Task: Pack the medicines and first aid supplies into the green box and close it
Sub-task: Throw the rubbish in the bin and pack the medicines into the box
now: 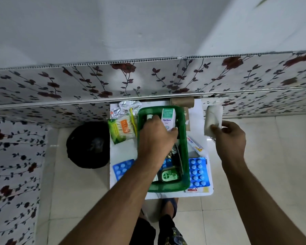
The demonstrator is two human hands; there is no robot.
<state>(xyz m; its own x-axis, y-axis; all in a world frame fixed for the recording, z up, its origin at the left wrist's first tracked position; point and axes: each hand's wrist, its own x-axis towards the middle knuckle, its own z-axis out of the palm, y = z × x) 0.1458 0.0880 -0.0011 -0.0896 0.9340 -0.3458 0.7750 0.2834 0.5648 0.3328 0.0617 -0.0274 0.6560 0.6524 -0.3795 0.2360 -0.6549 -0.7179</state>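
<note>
Below, a small white table (124,152) stands on a pale tiled floor against a flowered wall panel (78,82), with a round black bin (87,144) on the floor just to its left. On the table's middle sits the green box (185,156), open, holding a dark green bottle (169,175) at its near end. The left hand (155,138) reaches into the box, fingers closed around the lower end of a white and green carton (168,117) that stands at the far end. The right hand (231,137), right of the table and off its edge, pinches a white gauze roll (212,119) between thumb and fingers. Blue pill strips (199,172) lie right and left of the box; a green packet (119,129) lies at far left, a tube carton (194,144) just right of the box.
</note>
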